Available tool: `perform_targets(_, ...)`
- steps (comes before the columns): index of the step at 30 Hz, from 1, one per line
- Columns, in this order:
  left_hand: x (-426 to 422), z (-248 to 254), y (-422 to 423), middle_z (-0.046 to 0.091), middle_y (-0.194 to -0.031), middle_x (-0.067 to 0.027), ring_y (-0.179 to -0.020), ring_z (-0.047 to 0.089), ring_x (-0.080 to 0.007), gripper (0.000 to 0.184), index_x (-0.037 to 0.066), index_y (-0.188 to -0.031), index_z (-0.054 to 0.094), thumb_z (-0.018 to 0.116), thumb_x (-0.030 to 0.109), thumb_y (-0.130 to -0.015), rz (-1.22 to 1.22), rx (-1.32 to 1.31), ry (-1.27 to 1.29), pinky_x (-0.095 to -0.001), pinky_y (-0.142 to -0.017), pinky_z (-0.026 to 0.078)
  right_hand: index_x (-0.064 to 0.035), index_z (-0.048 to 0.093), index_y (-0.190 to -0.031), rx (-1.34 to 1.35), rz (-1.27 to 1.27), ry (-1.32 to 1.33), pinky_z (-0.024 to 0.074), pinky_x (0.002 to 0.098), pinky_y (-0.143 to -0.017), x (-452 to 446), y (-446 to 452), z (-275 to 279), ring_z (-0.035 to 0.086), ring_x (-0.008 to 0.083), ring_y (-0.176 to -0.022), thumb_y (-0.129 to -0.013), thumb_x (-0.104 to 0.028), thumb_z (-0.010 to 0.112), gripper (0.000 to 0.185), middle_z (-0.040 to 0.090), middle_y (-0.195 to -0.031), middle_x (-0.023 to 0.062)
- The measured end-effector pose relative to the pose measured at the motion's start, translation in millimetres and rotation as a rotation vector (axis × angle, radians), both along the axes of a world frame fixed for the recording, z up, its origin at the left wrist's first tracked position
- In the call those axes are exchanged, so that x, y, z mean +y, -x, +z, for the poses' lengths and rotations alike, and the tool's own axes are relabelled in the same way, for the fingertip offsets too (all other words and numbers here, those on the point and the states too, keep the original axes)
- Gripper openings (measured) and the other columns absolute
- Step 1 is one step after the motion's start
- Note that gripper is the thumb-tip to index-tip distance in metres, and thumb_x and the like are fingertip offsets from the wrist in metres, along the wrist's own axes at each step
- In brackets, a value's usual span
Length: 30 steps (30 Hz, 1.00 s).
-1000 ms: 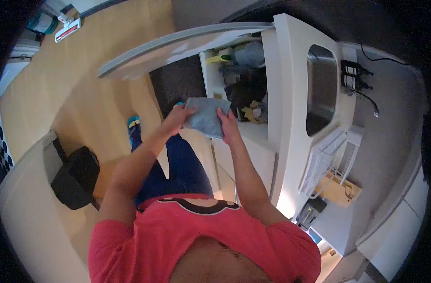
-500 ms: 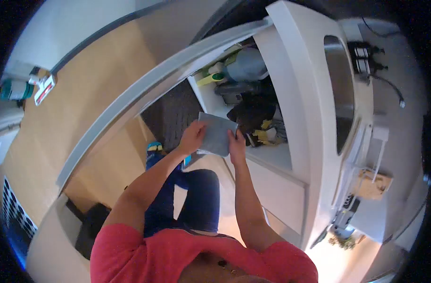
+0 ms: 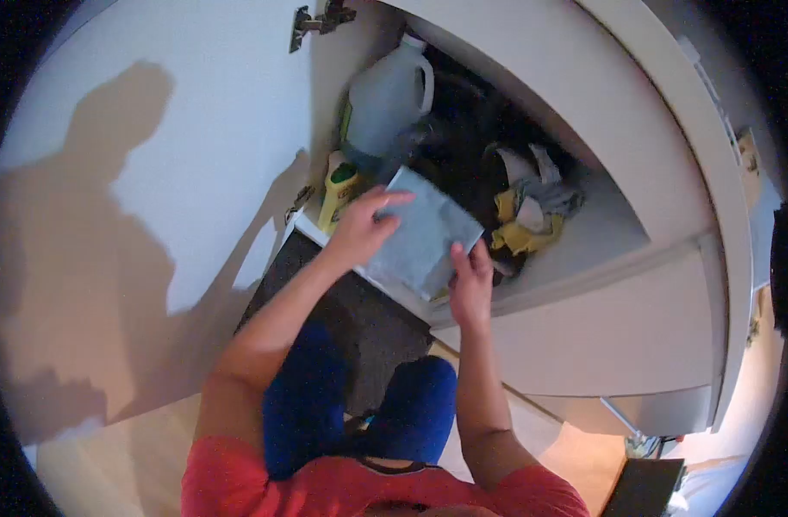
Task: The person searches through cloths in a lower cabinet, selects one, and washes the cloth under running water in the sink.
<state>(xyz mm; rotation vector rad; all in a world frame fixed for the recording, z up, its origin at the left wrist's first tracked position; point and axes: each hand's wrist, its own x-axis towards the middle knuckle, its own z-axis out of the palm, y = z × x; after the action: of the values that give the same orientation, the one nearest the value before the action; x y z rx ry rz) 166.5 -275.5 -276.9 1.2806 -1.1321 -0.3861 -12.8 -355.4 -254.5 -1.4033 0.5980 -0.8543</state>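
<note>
A: While the flat grey square (image 3: 426, 226) sits mid-frame, what holds it?
B: Left hand (image 3: 361, 229) grips its upper-left edge, right hand (image 3: 471, 289) its lower-right.
A: Step?
B: Holding it at the open cabinet (image 3: 601, 228), I judge; moving on calls for both grips kept, clear of the yellow bottle (image 3: 334, 202), left of centre.

Passage lies near right over the cabinet floor (image 3: 594, 252); a flat grey square (image 3: 428, 233) bars the middle, bunched cloths (image 3: 532, 220) beyond, handled jug (image 3: 383, 102) far left.
</note>
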Motion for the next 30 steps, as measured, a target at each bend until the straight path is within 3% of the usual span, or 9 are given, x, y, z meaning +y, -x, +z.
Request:
perform_targets(3, -20, 44, -16, 0.057, -0.105, -0.0063, -0.095, 0.052, -0.016, 0.036, 0.008, -0.11, 0.057, 0.053, 0.001, -0.075, -0.149, -0.105, -0.016, -0.0265, -0.082, 0.042, -0.0051, 0.046, -0.116, -0.156, 0.014, -0.111, 0.0419, 0.0273, -0.08, -3, -3, 19, 0.05, 0.0118, -0.095, -0.086, -0.011, 0.051, 0.031, 0.055, -0.104, 0.0028)
perform_targets(6, -47, 98, -28, 0.059, -0.101, -0.0061, -0.091, 0.054, -0.0154, 0.035, 0.007, -0.108, 0.059, 0.054, 0.002, -0.074, -0.352, -0.015, -0.273, -0.0256, -0.081, 0.043, -0.0059, 0.046, -0.113, -0.183, -0.006, -0.253, 0.0445, 0.0283, -0.075, -9, 1, 44, 0.052, 0.0129, -0.093, -0.086, -0.01, 0.051, 0.028, 0.055, -0.101, 0.0027)
perform_targets(9, -57, 89, -22, 0.06, -0.098, -0.006, -0.087, 0.054, -0.0142, 0.034, 0.008, -0.108, 0.059, 0.055, 0.005, -0.074, -0.428, -0.005, -0.427, -0.0249, -0.08, 0.043, -0.0065, 0.047, -0.109, -0.142, 0.018, -0.304, 0.0465, 0.0289, -0.07, -16, 13, 27, 0.054, 0.0135, -0.088, -0.085, -0.01, 0.052, 0.025, 0.055, -0.099, 0.0027)
perform_targets(13, -56, 53, -29, 0.059, -0.098, -0.0051, -0.087, 0.054, -0.013, 0.034, 0.008, -0.108, 0.058, 0.055, 0.005, -0.074, -0.437, -0.124, -0.396, -0.0256, -0.08, 0.043, -0.0063, 0.047, -0.11, -0.075, -0.008, -0.387, 0.048, 0.0292, -0.063, -12, 19, -8, 0.054, 0.0139, -0.084, -0.083, -0.01, 0.053, 0.028, 0.055, -0.098, 0.0035)
perform_targets(18, -55, 101, -32, 0.06, -0.101, -0.0073, -0.092, 0.055, -0.0178, 0.033, 0.007, -0.107, 0.058, 0.055, 0.005, -0.074, -0.285, -0.235, -0.379, -0.0283, -0.083, 0.043, -0.0075, 0.043, -0.113, -0.12, 0.018, -0.319, 0.0487, 0.0332, -0.067, -13, 1, 19, 0.054, 0.0176, -0.086, -0.081, -0.009, 0.054, 0.034, 0.052, -0.104, 0.0048)
perform_targets(22, -89, 132, -64, 0.056, -0.11, -0.0134, -0.099, 0.055, -0.0294, 0.037, 0.013, -0.109, 0.057, 0.055, 0.006, -0.073, -0.068, -0.576, -0.217, -0.0345, -0.086, 0.043, -0.0052, 0.044, -0.108, -0.29, -0.034, -0.306, 0.0472, 0.0319, -0.069, -44, -51, 36, 0.054, 0.0165, -0.079, -0.082, -0.006, 0.051, 0.028, 0.053, -0.093, 0.006)
perform_targets(25, -121, 138, -78, 0.056, -0.109, -0.0131, -0.09, 0.056, -0.0303, 0.042, 0.01, -0.108, 0.056, 0.05, 0.001, -0.068, 0.118, -0.905, -0.128, -0.0357, -0.078, 0.046, -0.0047, 0.043, -0.109, -0.334, -0.149, -0.273, 0.0479, 0.032, -0.067, -72, -93, 48, 0.054, 0.0163, -0.08, -0.081, -0.005, 0.052, 0.03, 0.053, -0.093, 0.0073)
perform_targets(28, -137, 134, -88, 0.054, -0.112, -0.0136, -0.095, 0.053, -0.0311, 0.04, 0.012, -0.109, 0.056, 0.05, 0.007, -0.07, 0.122, -1.025, -0.022, -0.0393, -0.079, 0.045, -0.0028, 0.037, -0.118, -0.193, -0.186, -0.213, 0.0498, 0.0324, -0.063, -100, -117, 54, 0.055, 0.0185, -0.081, -0.079, -0.004, 0.054, 0.042, 0.054, -0.098, 0.0106)
perform_targets(30, -140, 130, -96, 0.056, -0.109, -0.0131, -0.097, 0.053, -0.0286, 0.036, 0.012, -0.106, 0.058, 0.052, 0.011, -0.071, 0.279, -1.194, -0.015, -0.0399, -0.082, 0.043, -0.0022, 0.035, -0.12, -0.156, -0.271, -0.135, 0.0505, 0.0323, -0.059, -113, -130, 47, 0.056, 0.0201, -0.081, -0.08, -0.007, 0.055, 0.045, 0.053, -0.099, 0.0122)
